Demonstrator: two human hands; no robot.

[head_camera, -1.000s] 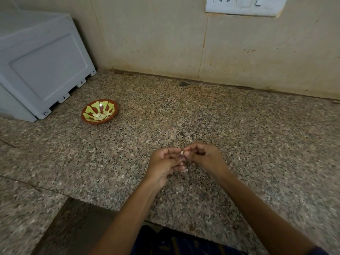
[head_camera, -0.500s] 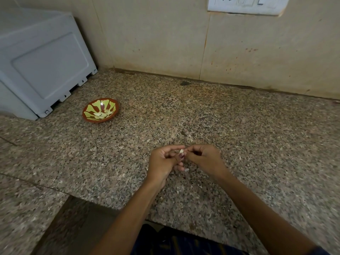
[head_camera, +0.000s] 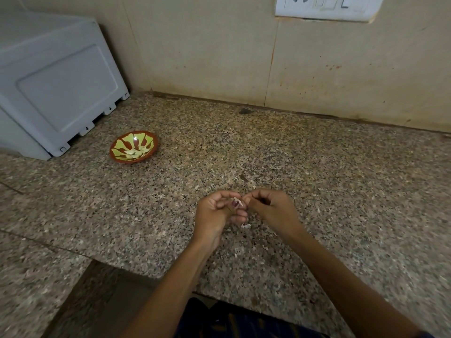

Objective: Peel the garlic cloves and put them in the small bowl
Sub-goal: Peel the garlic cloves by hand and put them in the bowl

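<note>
The garlic clove (head_camera: 237, 202) sits just below the middle of the frame, pinched between the fingertips of the left hand (head_camera: 214, 218) and the right hand (head_camera: 271, 211), which meet above the granite counter (head_camera: 317, 167). Over the past second the hands have hardly shifted, both sets of fingers staying curled on the clove. What has changed is small: a pale flake of skin (head_camera: 246, 225) now shows under the left hand, probably freshly pulled off, though it is too small to be sure. That suggests peeling is under way but unfinished. The small bowl (head_camera: 134, 147), at middle left beside the grey appliance (head_camera: 56, 93), already holds several pale cloves and lies well apart from the hands.
</note>
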